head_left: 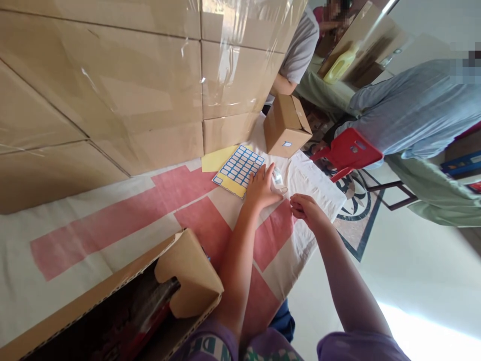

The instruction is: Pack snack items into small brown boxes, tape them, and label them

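Note:
My left hand (pixel 260 187) lies over the table with its fingers spread, at the right edge of a sheet of blue-bordered labels (pixel 235 168) on yellow backing. Between its thumb and forefinger is a small, clear, shiny item (pixel 278 179), perhaps a tape roll; whether the fingers touch it I cannot tell. My right hand (pixel 303 208) is held just to the right of it, fingers curled and pinched together; anything inside them is hidden. A yellow sheet (pixel 216 159) lies partly under the label sheet.
Taped cartons (pixel 150 90) are stacked behind the table (pixel 112 240). A closed small carton (pixel 287 128) stands at the far end. An open carton (pixel 195 271) with dark contents sits front left. A red chair (pixel 351 150) and two other people are at the right and back.

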The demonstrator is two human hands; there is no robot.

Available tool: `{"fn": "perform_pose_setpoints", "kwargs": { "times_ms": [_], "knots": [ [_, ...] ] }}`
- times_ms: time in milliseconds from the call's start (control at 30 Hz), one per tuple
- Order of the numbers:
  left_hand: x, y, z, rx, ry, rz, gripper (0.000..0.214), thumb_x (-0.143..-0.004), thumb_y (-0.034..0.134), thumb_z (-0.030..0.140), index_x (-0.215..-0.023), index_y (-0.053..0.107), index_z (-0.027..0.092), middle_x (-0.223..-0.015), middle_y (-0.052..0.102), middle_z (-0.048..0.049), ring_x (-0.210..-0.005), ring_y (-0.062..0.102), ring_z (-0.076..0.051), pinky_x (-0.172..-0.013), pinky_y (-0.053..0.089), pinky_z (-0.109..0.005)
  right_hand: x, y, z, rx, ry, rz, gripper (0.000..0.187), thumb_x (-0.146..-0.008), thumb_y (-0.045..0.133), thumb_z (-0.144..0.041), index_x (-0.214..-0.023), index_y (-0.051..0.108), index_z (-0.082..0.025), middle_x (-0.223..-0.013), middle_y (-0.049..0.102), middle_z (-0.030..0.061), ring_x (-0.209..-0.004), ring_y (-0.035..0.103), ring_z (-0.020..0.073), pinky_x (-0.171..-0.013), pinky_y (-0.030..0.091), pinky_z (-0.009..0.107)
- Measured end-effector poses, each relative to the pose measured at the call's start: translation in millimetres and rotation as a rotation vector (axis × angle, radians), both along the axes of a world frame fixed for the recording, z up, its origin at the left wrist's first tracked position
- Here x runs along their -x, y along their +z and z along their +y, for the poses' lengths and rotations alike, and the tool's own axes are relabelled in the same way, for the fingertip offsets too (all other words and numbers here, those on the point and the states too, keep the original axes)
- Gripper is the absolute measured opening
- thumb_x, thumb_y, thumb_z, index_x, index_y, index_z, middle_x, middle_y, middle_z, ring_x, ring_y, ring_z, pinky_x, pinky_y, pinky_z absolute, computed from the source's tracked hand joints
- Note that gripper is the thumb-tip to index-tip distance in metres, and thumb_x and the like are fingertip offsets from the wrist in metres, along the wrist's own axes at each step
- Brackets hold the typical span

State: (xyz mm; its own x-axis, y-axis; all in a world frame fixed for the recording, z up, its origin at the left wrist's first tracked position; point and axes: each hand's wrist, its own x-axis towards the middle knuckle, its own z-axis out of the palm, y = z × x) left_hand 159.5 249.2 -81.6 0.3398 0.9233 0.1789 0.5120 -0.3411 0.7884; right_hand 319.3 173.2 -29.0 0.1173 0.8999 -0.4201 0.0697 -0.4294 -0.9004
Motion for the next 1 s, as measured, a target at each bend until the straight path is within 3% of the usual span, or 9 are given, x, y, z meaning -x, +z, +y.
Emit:
{"fn": "perform_pose_setpoints", "kwargs": {
  "times_ms": [333, 633, 833, 1000],
  "knots": [
    [2, 0.5, 1, 0.030, -0.016, -0.012, 0.110, -0.069, 0.082, 0.038, -0.161, 0.023, 0.026, -0.170, 0.029, -0.0181, -0.160, 0.025, -0.031, -0.131, 0.013, -0.056, 9, 13.3, -4, -0.064, -0.034, -0.035, 0.043, -0.075, 0.074, -0.034, -0.061, 0.035, -0.021, -0.059, 0.028, -0.0066, -0.046, 0.022, 0.0043, -0.044, 0.012, 0.025],
    [8, -0.2, 5, 0.076, -0.086, -0.025, 0.113, -0.070, 0.084, 0.045, -0.163, 0.021, 0.029, -0.173, 0.022, -0.0168, -0.162, 0.019, -0.031, -0.131, 0.010, -0.056, 12, -18.6, -6, 0.010, -0.021, -0.029, 0.043, -0.073, 0.078, -0.046, -0.064, 0.043, -0.022, -0.053, 0.031, -0.0091, -0.041, 0.026, 0.0043, -0.043, 0.014, 0.024],
    [8, 1.9, 7, 0.106, -0.061, -0.081, 0.088, -0.080, 0.075, 0.054, -0.155, 0.034, 0.034, -0.170, 0.030, -0.0126, -0.159, 0.028, -0.030, -0.131, 0.015, -0.057, 6, -13.6, -10, 0.039, -0.030, -0.034, 0.041, -0.073, 0.078, -0.045, -0.068, 0.044, -0.022, -0.055, 0.030, -0.0094, -0.041, 0.025, 0.0046, -0.043, 0.011, 0.024],
    [3, 8.2, 1, 0.082, 0.024, -0.110, 0.076, -0.081, 0.077, 0.047, -0.147, 0.042, 0.034, -0.164, 0.040, -0.0099, -0.155, 0.034, -0.029, -0.131, 0.016, -0.055, 12, -16.7, -14, -0.087, -0.057, -0.078, 0.042, -0.078, 0.074, -0.047, -0.067, 0.041, -0.023, -0.058, 0.029, -0.0075, -0.046, 0.025, 0.0066, -0.045, 0.015, 0.025]
  ]
}}
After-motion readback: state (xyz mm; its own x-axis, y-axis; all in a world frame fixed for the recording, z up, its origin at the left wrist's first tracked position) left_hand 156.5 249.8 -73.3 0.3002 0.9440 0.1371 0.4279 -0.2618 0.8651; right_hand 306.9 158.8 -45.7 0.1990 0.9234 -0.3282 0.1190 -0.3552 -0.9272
